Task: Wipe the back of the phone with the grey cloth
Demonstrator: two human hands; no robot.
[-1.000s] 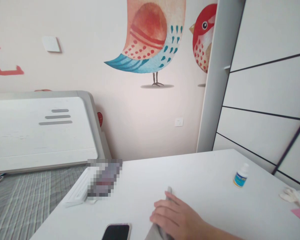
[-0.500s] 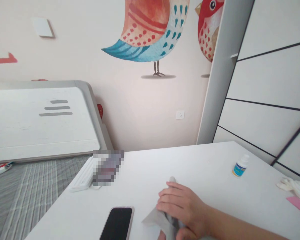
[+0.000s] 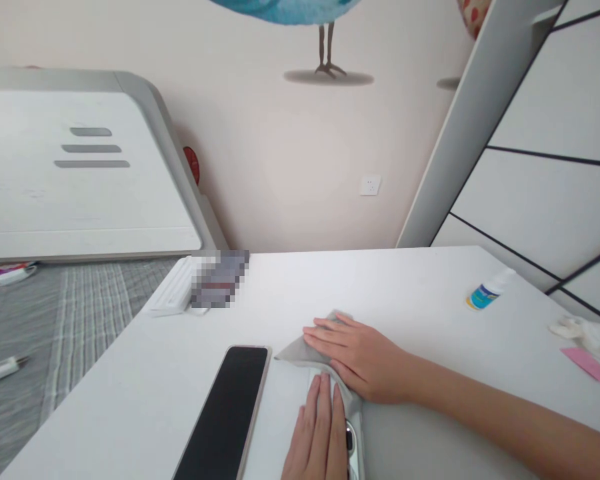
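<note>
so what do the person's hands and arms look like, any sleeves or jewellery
Both are bare. The right hand and its forearm show no sleeve, watch or ring. The left hand shows only fingers and part of the back, with no ring or glove; its wrist is out of frame.

Head view, looking forward and down over the white table (image 3: 430,287).
A single camera sits close above the table's near edge, facing the far wall behind it; the bed lies left of the table.

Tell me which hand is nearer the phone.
Left. The left hand lies flat just right of the phone; the right hand presses the grey cloth farther right.
</note>
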